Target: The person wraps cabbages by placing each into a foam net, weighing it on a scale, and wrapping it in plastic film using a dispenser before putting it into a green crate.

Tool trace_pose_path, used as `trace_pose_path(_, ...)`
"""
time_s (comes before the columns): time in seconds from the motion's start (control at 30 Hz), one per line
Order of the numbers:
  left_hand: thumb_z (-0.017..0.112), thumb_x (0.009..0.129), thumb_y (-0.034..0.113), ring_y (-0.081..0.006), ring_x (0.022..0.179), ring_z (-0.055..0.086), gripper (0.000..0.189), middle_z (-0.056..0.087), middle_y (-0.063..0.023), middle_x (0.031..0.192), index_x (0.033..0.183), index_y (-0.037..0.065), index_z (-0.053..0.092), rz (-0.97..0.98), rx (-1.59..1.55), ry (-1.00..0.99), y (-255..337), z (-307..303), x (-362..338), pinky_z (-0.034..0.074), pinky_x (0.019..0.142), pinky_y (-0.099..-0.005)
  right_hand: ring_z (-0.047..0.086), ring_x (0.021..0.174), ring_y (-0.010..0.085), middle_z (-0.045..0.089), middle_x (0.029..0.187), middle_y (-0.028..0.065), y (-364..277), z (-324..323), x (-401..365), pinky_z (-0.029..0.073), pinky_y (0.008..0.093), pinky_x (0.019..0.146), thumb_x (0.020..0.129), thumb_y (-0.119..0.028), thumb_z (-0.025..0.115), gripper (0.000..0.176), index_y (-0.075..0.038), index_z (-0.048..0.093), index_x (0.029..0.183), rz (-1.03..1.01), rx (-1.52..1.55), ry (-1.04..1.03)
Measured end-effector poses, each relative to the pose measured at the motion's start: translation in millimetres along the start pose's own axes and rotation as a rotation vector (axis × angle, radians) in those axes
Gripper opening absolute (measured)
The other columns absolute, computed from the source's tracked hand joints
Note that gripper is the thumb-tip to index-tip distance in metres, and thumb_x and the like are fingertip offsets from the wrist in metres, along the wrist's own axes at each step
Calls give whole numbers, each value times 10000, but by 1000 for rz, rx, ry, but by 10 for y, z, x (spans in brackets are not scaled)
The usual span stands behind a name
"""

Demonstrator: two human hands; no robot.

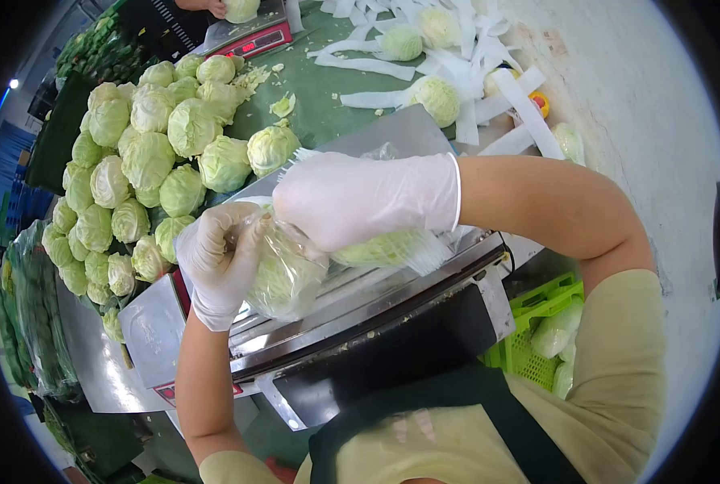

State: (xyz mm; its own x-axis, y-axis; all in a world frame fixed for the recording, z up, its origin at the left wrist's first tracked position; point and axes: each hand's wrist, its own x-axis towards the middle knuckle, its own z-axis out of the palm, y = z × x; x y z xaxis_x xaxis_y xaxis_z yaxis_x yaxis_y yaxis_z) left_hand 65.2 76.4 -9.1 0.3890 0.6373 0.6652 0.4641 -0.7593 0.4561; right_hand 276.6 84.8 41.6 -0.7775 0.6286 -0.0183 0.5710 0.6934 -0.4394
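My left hand (219, 262) had its fingers clamped around the film-wrapped cabbage (283, 282), just above the steel wrapping machine (400, 137). My right hand (352, 198) gripped its top, fingers curled. Loose cabbages (146, 161) lay piled on the desk (312, 89).

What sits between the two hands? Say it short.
A cabbage wrapped in clear film, held over the metal machine: left hand at its side, right hand on top. Head view.

Thin white gloves cover the left hand (215, 262) and right hand (360, 198). Short khaki sleeves (618, 363); black apron (408, 419) with strap.
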Motion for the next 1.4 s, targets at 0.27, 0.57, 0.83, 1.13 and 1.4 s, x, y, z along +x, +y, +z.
trace_pose_path(0.27, 761, 798, -17, -59, 636, 489, 151, 631, -7, 784, 902, 8, 654, -10, -69, -53, 28, -8, -39, 418, 592, -204, 669, 714, 321, 662, 698, 154, -138, 371, -94, 493, 440, 733, 684, -148, 664, 99, -53, 688, 672, 57, -291, 244)
trace_pose_path(0.57, 712, 847, -60, -29, 669, 478, 113, 616, 27, 808, 893, 19, 645, -132, -211, 30, -72, 34, -137, 403, 603, -184, 670, 747, 299, 686, 767, 138, -179, 476, -76, 489, 427, 701, 666, -134, 667, 99, -43, 684, 699, 136, -175, 339)
trace_pose_path(0.83, 666, 906, -30, -7, 626, 438, 120, 557, 46, 708, 830, 32, 597, -125, -143, 72, -74, 47, -131, 360, 568, -171, 666, 718, 226, 721, 818, 101, 747, -242, -231, 538, 361, 703, 854, -313, 685, 308, -23, 749, 935, 282, 518, 810)
trace_pose_path(1.13, 641, 947, 63, 5, 554, 390, 86, 528, 67, 669, 865, 37, 633, -287, -235, 84, -58, 85, -62, 299, 502, -173, 558, 1221, 209, 622, 1292, 143, 951, -187, -627, 410, 292, 1030, 956, -599, 483, 687, -49, 557, 1360, 442, 723, 98)
trace_pose_path(1.4, 715, 897, 113, 5, 568, 409, 98, 552, 66, 671, 883, 17, 704, -594, -329, 56, -155, -305, 379, 285, 504, -176, 583, 1176, 196, 637, 1273, 121, 740, -37, -564, 419, 297, 1024, 915, -482, 609, 597, -53, 587, 1329, 286, 567, -13)
